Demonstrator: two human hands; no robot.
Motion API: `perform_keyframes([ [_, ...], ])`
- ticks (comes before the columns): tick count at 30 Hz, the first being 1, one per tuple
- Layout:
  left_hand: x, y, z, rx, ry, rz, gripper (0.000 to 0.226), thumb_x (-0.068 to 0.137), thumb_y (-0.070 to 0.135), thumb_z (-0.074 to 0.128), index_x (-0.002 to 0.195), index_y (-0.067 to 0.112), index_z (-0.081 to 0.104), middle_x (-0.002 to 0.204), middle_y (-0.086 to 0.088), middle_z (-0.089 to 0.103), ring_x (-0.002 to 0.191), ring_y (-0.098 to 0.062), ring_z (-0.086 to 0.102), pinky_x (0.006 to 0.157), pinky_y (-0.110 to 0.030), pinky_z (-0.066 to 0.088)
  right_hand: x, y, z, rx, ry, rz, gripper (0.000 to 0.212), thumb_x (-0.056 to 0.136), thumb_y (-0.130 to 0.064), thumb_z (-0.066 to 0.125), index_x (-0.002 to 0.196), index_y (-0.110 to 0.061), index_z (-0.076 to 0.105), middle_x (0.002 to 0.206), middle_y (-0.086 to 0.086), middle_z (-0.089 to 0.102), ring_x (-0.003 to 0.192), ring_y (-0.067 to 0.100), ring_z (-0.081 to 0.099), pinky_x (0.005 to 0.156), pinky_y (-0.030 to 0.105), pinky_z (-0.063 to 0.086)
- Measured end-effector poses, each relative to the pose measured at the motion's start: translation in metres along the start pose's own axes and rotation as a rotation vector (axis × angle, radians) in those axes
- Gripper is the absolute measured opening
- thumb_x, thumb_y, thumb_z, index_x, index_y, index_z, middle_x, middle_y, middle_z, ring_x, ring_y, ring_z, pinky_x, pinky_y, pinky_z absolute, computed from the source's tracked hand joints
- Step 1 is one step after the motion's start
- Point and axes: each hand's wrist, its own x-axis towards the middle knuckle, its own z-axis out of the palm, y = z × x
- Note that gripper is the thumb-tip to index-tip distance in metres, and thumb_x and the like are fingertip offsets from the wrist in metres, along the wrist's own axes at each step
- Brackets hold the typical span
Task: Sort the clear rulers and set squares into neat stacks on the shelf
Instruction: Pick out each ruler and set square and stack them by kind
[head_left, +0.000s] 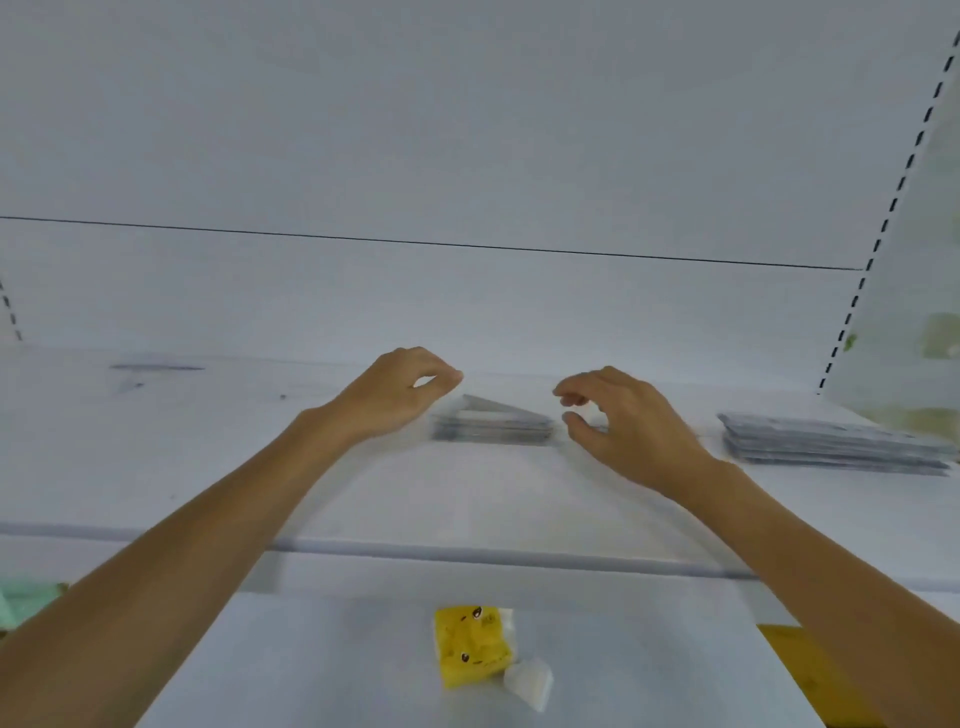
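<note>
Squaring step judged in hand: left hand (400, 392) and right hand (628, 421) flank the set-square stack (493, 423) on the shelf (208, 457), right loosely curled, empty, left's grip indeterminable; next, edges likely need pressing flush.

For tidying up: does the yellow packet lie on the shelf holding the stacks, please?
No, the yellow packet lies on a lower surface below that shelf.

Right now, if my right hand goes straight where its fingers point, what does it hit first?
Probably the middle stack of set squares, just beyond the right hand; depth is unclear.
</note>
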Motion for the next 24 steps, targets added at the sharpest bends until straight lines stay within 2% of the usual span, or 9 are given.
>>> perform_keyframes([
  [2,-0.017,-0.027,-0.025,-0.004,0.047,-0.050,0.031,0.090,0.045,0.046,0.106,0.029,0.066,0.113,0.015,0.059,0.104,-0.001,0.051,0.085,-0.018,0.035,0.031,-0.022,0.011,0.052,0.033,-0.027,0.027,0.087,-0.018,0.059,0.114,-0.015,0.060,0.100,-0.004,0.064,0.086,0.006,0.048,0.080,0.026,0.044],
  [5,-0.048,-0.071,-0.065,0.005,0.086,-0.136,0.020,0.089,0.044,0.049,0.098,0.038,0.065,0.109,0.020,0.058,0.103,0.002,0.051,0.083,-0.015,0.035,0.073,-0.057,0.032,0.114,0.029,-0.054,0.029,0.086,-0.017,0.060,0.115,-0.015,0.059,0.101,-0.003,0.064,0.094,0.012,0.054,0.085,0.030,0.045],
  [8,-0.080,-0.116,-0.107,0.045,0.128,-0.216,0.013,0.089,0.039,0.052,0.086,0.047,0.061,0.106,0.022,0.058,0.102,0.001,0.052,0.087,-0.020,0.037,0.109,-0.090,0.062,0.141,-0.025,-0.095,0.030,0.086,-0.018,0.061,0.115,-0.014,0.058,0.104,0.000,0.064,0.099,0.016,0.055,0.086,0.033,0.045],
  [12,-0.113,-0.169,-0.156,0.070,0.152,-0.301,0.015,0.091,0.034,0.053,0.084,0.044,0.061,0.107,0.017,0.059,0.102,-0.002,0.051,0.088,-0.021,0.033,0.146,-0.131,0.108,0.136,-0.117,-0.115,0.032,0.087,-0.025,0.060,0.117,-0.015,0.057,0.110,0.000,0.062,0.104,0.016,0.053,0.090,0.030,0.042],
  [14,-0.121,-0.192,-0.176,0.103,0.158,-0.345,0.013,0.091,0.037,0.051,0.092,0.039,0.064,0.109,0.015,0.058,0.102,-0.005,0.049,0.088,-0.022,0.033,0.160,-0.148,0.128,0.127,-0.180,-0.094,0.033,0.087,-0.029,0.060,0.118,-0.016,0.056,0.115,-0.001,0.060,0.107,0.015,0.051,0.092,0.029,0.041],
  [16,-0.123,-0.213,-0.191,0.125,0.164,-0.378,0.024,0.092,0.041,0.047,0.104,0.031,0.065,0.111,0.013,0.055,0.104,-0.005,0.047,0.089,-0.022,0.032,0.172,-0.161,0.144,0.154,-0.252,-0.035,0.036,0.086,-0.030,0.062,0.118,-0.016,0.056,0.119,-0.001,0.058,0.108,0.014,0.051,0.092,0.026,0.040],
  [19,-0.123,-0.236,-0.206,0.110,0.155,-0.376,0.027,0.094,0.039,0.043,0.105,0.028,0.065,0.113,0.013,0.055,0.104,-0.005,0.046,0.089,-0.022,0.030,0.187,-0.175,0.159,0.270,-0.309,0.092,0.037,0.084,-0.030,0.065,0.117,-0.016,0.057,0.120,0.000,0.058,0.105,0.011,0.051,0.085,0.020,0.036],
  [21,-0.121,-0.248,-0.212,0.149,0.122,-0.356,0.025,0.096,0.038,0.041,0.103,0.029,0.064,0.116,0.010,0.055,0.108,-0.009,0.048,0.088,-0.023,0.031,0.195,-0.180,0.168,0.254,-0.335,0.141,0.039,0.083,-0.031,0.065,0.118,-0.016,0.056,0.123,0.001,0.057,0.109,0.013,0.051,0.085,0.020,0.035],
  [24,-0.114,-0.264,-0.219,0.330,0.008,-0.350,0.035,0.097,0.038,0.039,0.123,0.021,0.055,0.135,0.003,0.049,0.125,-0.017,0.042,0.102,-0.031,0.032,0.201,-0.188,0.181,0.239,-0.376,0.263,0.043,0.084,-0.036,0.064,0.120,-0.016,0.055,0.128,0.005,0.054,0.116,0.018,0.049,0.087,0.022,0.034],
])
